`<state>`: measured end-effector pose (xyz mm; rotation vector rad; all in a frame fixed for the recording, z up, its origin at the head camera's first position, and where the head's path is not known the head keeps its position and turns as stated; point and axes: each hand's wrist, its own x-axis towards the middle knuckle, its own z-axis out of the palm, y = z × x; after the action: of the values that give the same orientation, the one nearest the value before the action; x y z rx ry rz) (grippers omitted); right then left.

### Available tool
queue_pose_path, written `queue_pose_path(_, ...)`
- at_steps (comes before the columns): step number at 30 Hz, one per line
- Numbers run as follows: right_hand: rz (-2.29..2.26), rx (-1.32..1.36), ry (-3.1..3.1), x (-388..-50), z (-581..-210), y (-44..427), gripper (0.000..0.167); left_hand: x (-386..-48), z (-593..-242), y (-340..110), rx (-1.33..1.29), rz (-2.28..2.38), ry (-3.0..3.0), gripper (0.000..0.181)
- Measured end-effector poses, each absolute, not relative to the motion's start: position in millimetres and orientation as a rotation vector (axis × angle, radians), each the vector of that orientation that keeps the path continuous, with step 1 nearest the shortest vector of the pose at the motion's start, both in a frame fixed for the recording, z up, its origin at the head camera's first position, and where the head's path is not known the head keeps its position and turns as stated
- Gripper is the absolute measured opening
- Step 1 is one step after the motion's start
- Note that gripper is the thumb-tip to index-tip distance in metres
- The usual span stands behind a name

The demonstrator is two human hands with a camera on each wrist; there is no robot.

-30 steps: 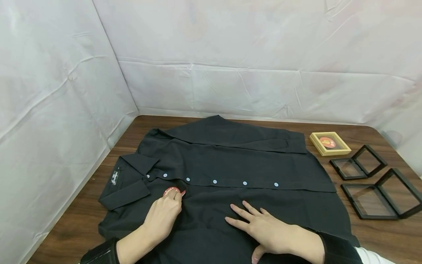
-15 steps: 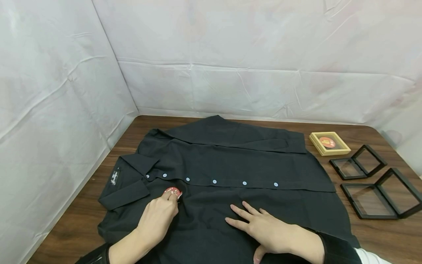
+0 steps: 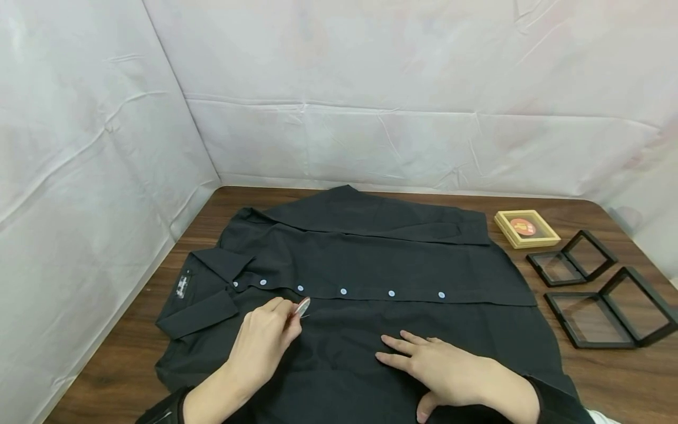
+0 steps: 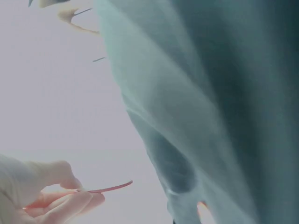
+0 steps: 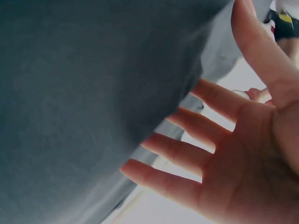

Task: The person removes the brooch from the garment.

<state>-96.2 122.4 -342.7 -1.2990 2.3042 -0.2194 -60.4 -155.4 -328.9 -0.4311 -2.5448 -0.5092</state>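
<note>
A dark shirt (image 3: pixel 339 259) with a row of light buttons lies spread over the table, its collar at the left. Above its front, the left hand (image 3: pixel 261 341) pinches a round badge (image 3: pixel 302 307) tilted on edge; a thin pin sticks out beside it. In the left wrist view the badge (image 4: pixel 114 187) shows edge-on between thumb and fingers of the left hand (image 4: pixel 51 193). The right hand (image 3: pixel 450 372) rests on the lower part of the shirt with its fingers spread. Seen from its wrist, the right hand (image 5: pixel 233 154) has straight fingers against the cloth.
At the table's right lie a yellow-framed case (image 3: pixel 527 228) with a round orange badge inside and two unfolded black-framed clear cases, a smaller one (image 3: pixel 572 259) and a larger one (image 3: pixel 609 312). White sheeting (image 3: pixel 339 147) stands behind and left of the wooden table (image 3: pixel 127 341).
The left hand has moved a little right and turned the badge from face-up to nearly edge-on. The right hand has shifted slightly right over the cloth.
</note>
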Motion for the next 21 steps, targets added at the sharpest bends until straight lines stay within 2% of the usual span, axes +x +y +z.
queue_pose_path(10, -0.45, -1.301, 2.374, -100, -323, 131, 0.078, -66, -317, -140, -0.416, -0.776, -2.426, 0.015)
queue_pose_path(21, -0.822, -1.19, 2.532, -104, -302, 123, 0.069, -72, -308, -123, -0.436, -1.038, -2.282, 0.018)
